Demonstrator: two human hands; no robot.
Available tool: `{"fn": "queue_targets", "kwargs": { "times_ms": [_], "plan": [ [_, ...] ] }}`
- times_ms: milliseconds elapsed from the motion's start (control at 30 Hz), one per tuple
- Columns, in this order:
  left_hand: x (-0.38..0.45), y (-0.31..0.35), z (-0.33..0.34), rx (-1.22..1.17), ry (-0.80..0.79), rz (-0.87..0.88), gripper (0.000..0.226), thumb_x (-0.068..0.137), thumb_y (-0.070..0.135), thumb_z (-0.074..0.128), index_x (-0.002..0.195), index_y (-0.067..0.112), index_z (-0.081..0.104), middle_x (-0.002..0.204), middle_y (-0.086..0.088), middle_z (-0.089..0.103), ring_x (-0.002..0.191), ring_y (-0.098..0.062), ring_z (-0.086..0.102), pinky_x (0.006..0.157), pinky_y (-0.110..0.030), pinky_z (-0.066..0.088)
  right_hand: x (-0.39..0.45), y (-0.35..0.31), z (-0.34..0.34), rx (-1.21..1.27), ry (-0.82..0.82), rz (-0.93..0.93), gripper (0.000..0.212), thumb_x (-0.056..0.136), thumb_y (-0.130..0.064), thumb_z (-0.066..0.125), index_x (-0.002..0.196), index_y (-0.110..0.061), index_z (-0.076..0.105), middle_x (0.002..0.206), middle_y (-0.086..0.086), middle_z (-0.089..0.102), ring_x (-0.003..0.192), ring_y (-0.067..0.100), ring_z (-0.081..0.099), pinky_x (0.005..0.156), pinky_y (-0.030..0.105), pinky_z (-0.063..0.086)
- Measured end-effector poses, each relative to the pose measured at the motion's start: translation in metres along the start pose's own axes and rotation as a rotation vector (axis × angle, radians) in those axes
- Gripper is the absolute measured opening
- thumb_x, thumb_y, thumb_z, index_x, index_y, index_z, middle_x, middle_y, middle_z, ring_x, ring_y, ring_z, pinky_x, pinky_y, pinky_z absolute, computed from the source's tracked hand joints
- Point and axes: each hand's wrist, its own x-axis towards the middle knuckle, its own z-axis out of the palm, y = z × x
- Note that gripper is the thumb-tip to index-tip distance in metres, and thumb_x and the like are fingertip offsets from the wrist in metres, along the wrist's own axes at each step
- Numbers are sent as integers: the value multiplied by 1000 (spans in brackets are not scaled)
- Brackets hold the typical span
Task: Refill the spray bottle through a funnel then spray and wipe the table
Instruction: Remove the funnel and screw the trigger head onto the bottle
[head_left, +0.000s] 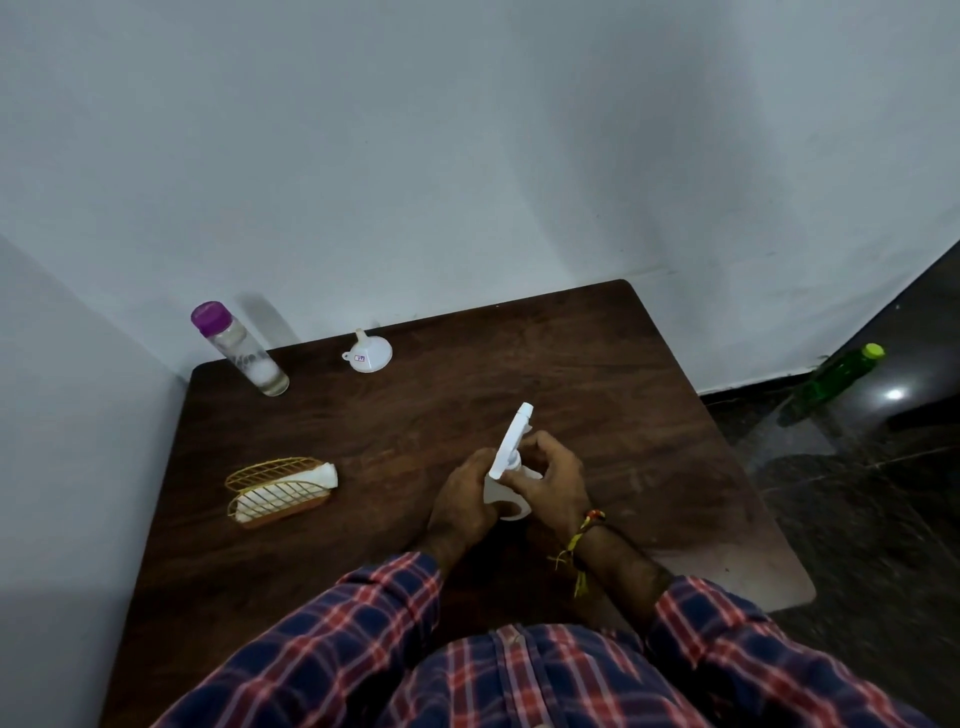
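Observation:
A white spray bottle (511, 457) stands on the dark wooden table (623, 395) near its middle, its trigger head pointing away from me. My left hand (460, 501) grips the bottle's body from the left. My right hand (550, 480) curls round the neck just under the spray head. A white funnel (368, 353) lies upside down at the back of the table. A clear bottle with a purple cap (239, 349) stands at the back left corner. A wire holder with white cloth (283, 491) sits on the left side.
Walls close in the table at the back and on the left. A green bottle with a yellow-green cap (836, 382) stands on the dark floor to the right of the table.

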Motion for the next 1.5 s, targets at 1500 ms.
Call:
{"fn": "queue_targets", "kwargs": {
  "times_ms": [1500],
  "plan": [
    [2, 15, -2, 182, 93, -30, 38, 82, 31, 74, 117, 23, 63, 116, 4, 59, 102, -15, 61, 85, -33, 53, 5, 1, 17, -218, 116, 14, 33, 70, -49, 69, 75, -17, 61, 66, -6, 66, 65, 8, 64, 61, 36, 53]
  ]
}}
